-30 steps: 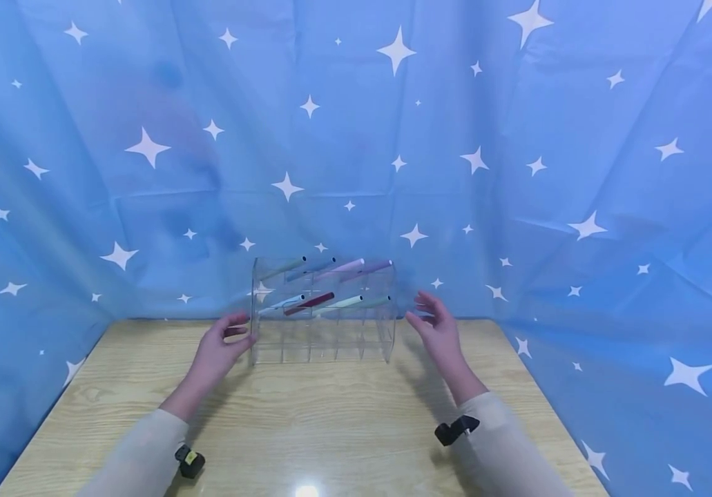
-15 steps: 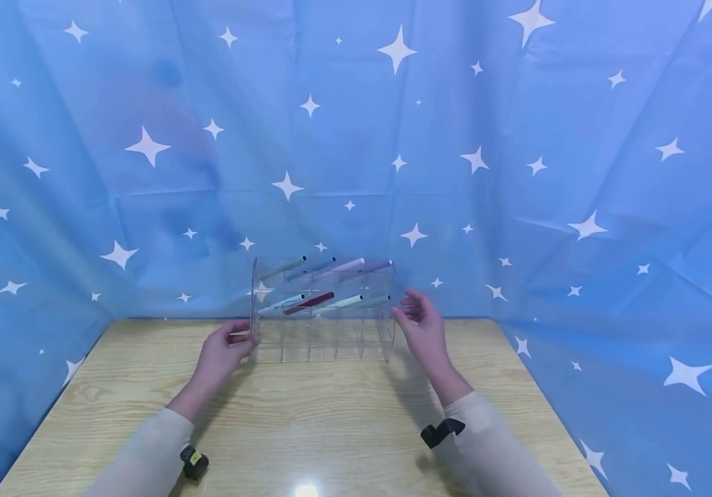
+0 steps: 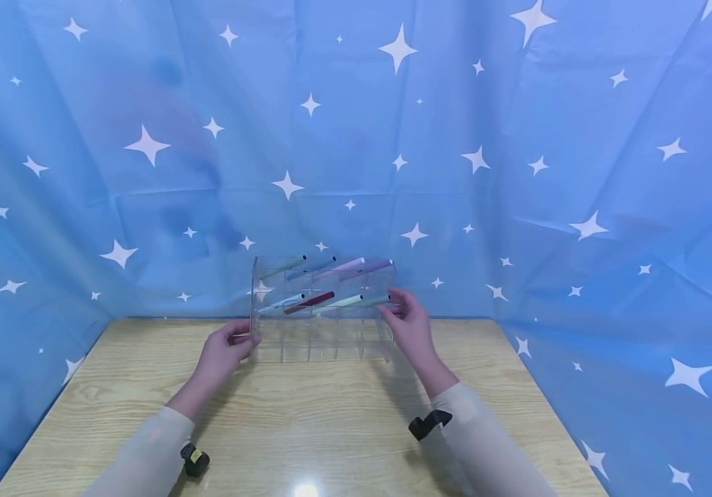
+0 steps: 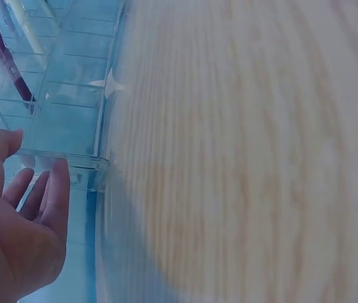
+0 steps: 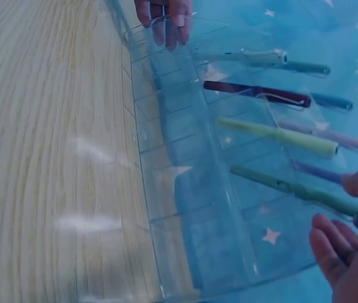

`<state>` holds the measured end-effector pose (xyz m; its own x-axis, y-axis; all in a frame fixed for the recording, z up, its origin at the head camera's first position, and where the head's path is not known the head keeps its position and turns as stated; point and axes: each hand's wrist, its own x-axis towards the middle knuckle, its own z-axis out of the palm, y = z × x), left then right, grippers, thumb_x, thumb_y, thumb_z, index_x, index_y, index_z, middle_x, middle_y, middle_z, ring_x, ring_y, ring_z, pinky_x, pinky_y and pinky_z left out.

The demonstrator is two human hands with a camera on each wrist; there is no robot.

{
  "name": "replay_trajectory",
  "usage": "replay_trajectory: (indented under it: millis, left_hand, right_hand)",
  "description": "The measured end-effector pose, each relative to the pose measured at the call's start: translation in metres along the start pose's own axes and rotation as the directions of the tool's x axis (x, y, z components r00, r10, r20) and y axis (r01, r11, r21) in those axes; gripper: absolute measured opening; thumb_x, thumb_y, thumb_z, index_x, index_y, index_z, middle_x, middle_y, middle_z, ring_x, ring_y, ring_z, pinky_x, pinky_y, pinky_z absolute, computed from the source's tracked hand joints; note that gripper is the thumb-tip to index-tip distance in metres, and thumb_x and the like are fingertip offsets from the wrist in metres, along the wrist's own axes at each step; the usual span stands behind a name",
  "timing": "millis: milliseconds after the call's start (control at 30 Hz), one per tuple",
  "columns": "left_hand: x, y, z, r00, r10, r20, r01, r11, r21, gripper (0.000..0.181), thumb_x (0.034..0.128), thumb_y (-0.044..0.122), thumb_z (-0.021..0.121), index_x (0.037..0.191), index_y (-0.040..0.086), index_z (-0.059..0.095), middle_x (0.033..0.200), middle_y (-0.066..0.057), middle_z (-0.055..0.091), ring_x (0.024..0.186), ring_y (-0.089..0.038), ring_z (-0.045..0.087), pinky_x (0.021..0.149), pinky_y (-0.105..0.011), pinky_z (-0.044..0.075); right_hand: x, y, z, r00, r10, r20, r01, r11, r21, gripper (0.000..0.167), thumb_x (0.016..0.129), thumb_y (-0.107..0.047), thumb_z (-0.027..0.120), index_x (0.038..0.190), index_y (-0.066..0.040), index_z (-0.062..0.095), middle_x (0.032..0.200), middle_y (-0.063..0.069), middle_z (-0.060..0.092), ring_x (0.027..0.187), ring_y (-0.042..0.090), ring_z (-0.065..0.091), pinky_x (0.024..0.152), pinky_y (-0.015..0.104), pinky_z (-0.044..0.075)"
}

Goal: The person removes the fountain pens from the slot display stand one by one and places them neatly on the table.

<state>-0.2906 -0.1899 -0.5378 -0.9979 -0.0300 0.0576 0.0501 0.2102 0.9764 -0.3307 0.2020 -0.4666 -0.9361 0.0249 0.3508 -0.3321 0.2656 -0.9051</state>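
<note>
While the left hand (image 3: 219, 355) pinches the left end wall of a clear, box-shaped, tiered plastic rack (image 3: 322, 353), thumb inside and fingers outside, the right hand (image 3: 414, 331) is at the rack's right end, its thumb and fingers about the outer end of a slim green pen (image 5: 292, 187); I cannot tell whether they close on it. The rack stands upright near the far edge of a pale wood-grain tabletop (image 3: 318, 421), before a blue, star-printed cloth (image 3: 331, 138).

The rack looks light and stiff; its smooth faces are probably slippery and its thin walls could crack if squeezed or knocked. Both end walls, held low, seem the surest hold. Each pen should be light, rigid and apt to roll; the raised outer end looks easiest to pinch.

Counted, there are two hands, one rack and eight pens, all leaning in the rack in two rows of four. The upper row has one dark green pen (image 3: 284, 267), one blue pen (image 3: 312, 268), one pink pen (image 3: 341, 268) and one purple pen (image 3: 368, 270). The lower row has one pale blue pen (image 3: 282, 304), one dark red pen (image 3: 310, 304), one pale yellow-green pen (image 3: 339, 305) and the green one.
</note>
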Motion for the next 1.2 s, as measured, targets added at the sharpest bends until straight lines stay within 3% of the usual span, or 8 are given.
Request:
replay_trajectory:
  millis: [100, 233, 433, 567, 833, 967, 1200]
  left_hand:
    - [0.0, 0.001, -0.001, 1.0, -0.01, 0.006, 0.01, 1.0, 0.003, 0.047, 0.1081, 0.018, 0.075, 0.148, -0.003, 0.062, 0.143, -0.026, 0.067, 0.13, -0.036, 0.068, 0.091, -0.028, 0.065]
    - [-0.001, 0.002, 0.0, 1.0, -0.017, 0.005, 0.017, 1.0, 0.007, 0.046, 0.1081, 0.017, 0.075, 0.147, -0.003, 0.063, 0.142, -0.026, 0.067, 0.128, -0.035, 0.069, 0.088, -0.029, 0.066]
    - [0.002, 0.001, 0.0, 1.0, -0.022, 0.005, 0.022, 1.0, -0.004, 0.045, 0.108, 0.013, 0.073, 0.147, -0.005, 0.061, 0.142, -0.028, 0.066, 0.122, -0.027, 0.071, 0.089, -0.028, 0.066]
    - [0.004, -0.002, 0.0, 1.0, -0.022, 0.005, 0.022, 1.0, -0.02, 0.045, 0.1082, 0.01, 0.072, 0.148, -0.006, 0.06, 0.144, -0.029, 0.065, 0.122, -0.026, 0.071, 0.091, -0.028, 0.065]
    - [0.003, -0.001, 0.001, 1.0, -0.029, 0.013, 0.029, 0.999, -0.034, 0.045, 0.1084, 0.01, 0.072, 0.148, -0.006, 0.06, 0.145, -0.029, 0.064, 0.125, -0.029, 0.07, 0.096, -0.035, 0.066]
    - [0.002, 0.0, 0.001, 0.999, -0.032, 0.017, 0.033, 0.999, -0.03, 0.045, 0.1091, 0.011, 0.071, 0.149, -0.006, 0.059, 0.146, -0.028, 0.064, 0.126, -0.028, 0.07, 0.095, -0.032, 0.066]
    - [0.001, 0.0, -0.001, 0.999, -0.049, 0.021, 0.05, 0.998, -0.043, 0.046, 0.1092, 0.011, 0.071, 0.15, -0.005, 0.059, 0.146, -0.026, 0.065, 0.127, -0.03, 0.069, 0.096, -0.031, 0.065]
  right_hand:
    - [0.002, 0.0, 0.006, 1.0, 0.011, 0.001, -0.011, 1.0, -0.018, 0.048, 0.099, -0.006, 0.083, 0.144, 0.001, 0.066, 0.129, 0.026, 0.071, 0.099, 0.023, 0.072, 0.081, 0.02, 0.062]
    - [0.005, 0.002, 0.011, 1.0, 0.016, 0.018, -0.015, 0.999, -0.042, 0.048, 0.101, -0.006, 0.082, 0.144, 0.004, 0.064, 0.125, 0.025, 0.071, 0.096, 0.024, 0.073, 0.077, 0.021, 0.062]
    - [0.011, 0.005, 0.017, 0.997, 0.042, 0.06, -0.042, 0.999, 0.011, 0.044, 0.104, -0.002, 0.077, 0.145, 0.005, 0.062, 0.117, 0.021, 0.074, 0.093, 0.031, 0.078, 0.079, 0.03, 0.068]
    - [0.014, 0.006, 0.021, 0.995, 0.044, 0.086, -0.048, 0.998, 0.039, 0.043, 0.104, 0.0, 0.075, 0.145, 0.005, 0.061, 0.112, 0.025, 0.076, 0.088, 0.032, 0.08, 0.077, 0.034, 0.069]
    - [0.015, 0.007, 0.031, 0.989, 0.074, 0.129, -0.084, 0.994, 0.073, 0.037, 0.105, 0.0, 0.074, 0.141, 0.001, 0.063, 0.113, 0.032, 0.075, 0.095, 0.05, 0.077, 0.078, 0.036, 0.07]
    - [0.015, 0.008, 0.033, 0.986, 0.095, 0.134, -0.105, 0.992, 0.067, 0.026, 0.106, -0.003, 0.073, 0.132, -0.003, 0.066, 0.115, 0.034, 0.073, 0.092, 0.041, 0.08, 0.078, 0.035, 0.07]
    - [0.015, 0.011, 0.035, 0.991, 0.085, 0.101, -0.094, 0.991, 0.091, 0.021, 0.106, -0.004, 0.074, 0.127, -0.004, 0.069, 0.108, 0.021, 0.077, 0.08, 0.022, 0.079, 0.076, 0.036, 0.07]
